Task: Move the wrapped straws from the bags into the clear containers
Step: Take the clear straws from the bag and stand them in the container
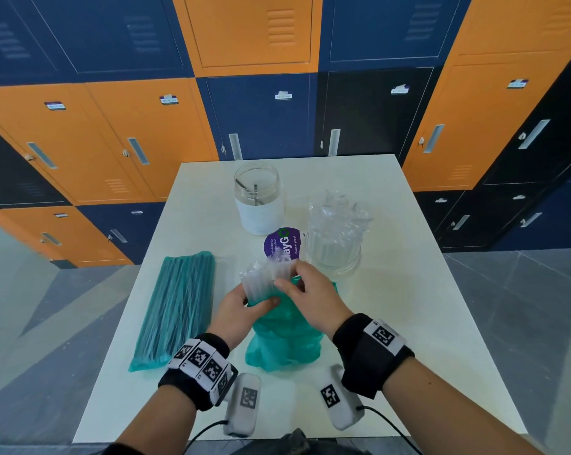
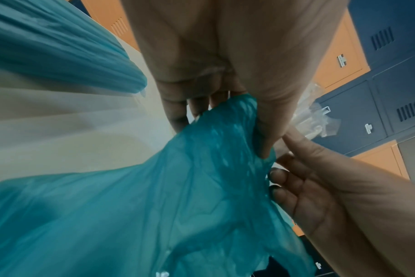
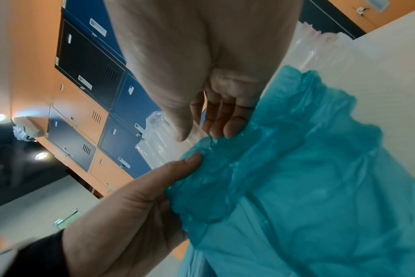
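An opened teal bag (image 1: 284, 339) stands at the table's near middle, with a bundle of clear-wrapped straws (image 1: 261, 280) sticking out of its mouth. My left hand (image 1: 258, 298) grips the bag's bunched rim (image 2: 225, 131), thumb on the front as seen in the right wrist view. My right hand (image 1: 287, 277) pinches the tops of the wrapped straws (image 3: 159, 146) just above the rim (image 3: 201, 134). A clear container (image 1: 335, 247) holding several wrapped straws stands behind and to the right. A second, full teal bag (image 1: 175, 310) lies flat on the left.
A clear jar with a white label (image 1: 259, 198) stands at the far middle, with a purple lid (image 1: 282, 244) in front of it. The white table (image 1: 409, 323) is backed by orange and blue lockers (image 1: 113, 136). Two wrist camera units hang near the table's front edge.
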`<state>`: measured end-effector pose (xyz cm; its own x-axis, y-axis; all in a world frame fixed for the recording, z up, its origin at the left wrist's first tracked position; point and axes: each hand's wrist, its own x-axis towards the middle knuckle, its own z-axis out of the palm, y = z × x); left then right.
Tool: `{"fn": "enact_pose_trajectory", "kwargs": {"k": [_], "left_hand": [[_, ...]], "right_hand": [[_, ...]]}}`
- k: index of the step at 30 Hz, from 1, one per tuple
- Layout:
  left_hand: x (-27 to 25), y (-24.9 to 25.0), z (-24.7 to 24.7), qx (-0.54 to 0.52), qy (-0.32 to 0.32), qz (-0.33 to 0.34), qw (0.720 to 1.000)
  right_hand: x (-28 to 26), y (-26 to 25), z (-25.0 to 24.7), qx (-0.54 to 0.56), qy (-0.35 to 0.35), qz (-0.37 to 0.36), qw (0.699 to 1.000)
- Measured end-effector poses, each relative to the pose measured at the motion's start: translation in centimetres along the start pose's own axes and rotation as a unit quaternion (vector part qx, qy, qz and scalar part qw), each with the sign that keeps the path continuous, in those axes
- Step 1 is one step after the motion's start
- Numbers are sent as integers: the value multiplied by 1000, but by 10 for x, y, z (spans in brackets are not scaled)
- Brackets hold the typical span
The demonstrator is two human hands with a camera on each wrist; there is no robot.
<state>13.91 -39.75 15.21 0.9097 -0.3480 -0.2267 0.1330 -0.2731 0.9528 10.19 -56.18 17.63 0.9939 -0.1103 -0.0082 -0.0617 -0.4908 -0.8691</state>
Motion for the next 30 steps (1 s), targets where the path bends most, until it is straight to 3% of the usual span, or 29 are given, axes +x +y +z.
{"fn": "enact_pose_trajectory", "kwargs": {"k": [4,9,16,21,24,30], "left_hand": [[0,1,-2,1,5,1,1000],[1,-1,-2,-12,8,-7,1000],[3,-4,-3,-8,11,-9,1000],[4,-4,-3,2,6,-3,1000],[4,-3,-2,10,6,-4,1000],[0,0,-2,19,7,1,1000]], "right_hand": [[5,-4,-12,43,67,-45,996],[14,-21,-57,-102,148,-65,982],[13,-67,-125,-55,299,-122,945],[5,-70,-124,-73,309,-156,935],[1,-57,-112,-91,284,-139,944],[1,-52,-115,-81,324,-131,933]]}}
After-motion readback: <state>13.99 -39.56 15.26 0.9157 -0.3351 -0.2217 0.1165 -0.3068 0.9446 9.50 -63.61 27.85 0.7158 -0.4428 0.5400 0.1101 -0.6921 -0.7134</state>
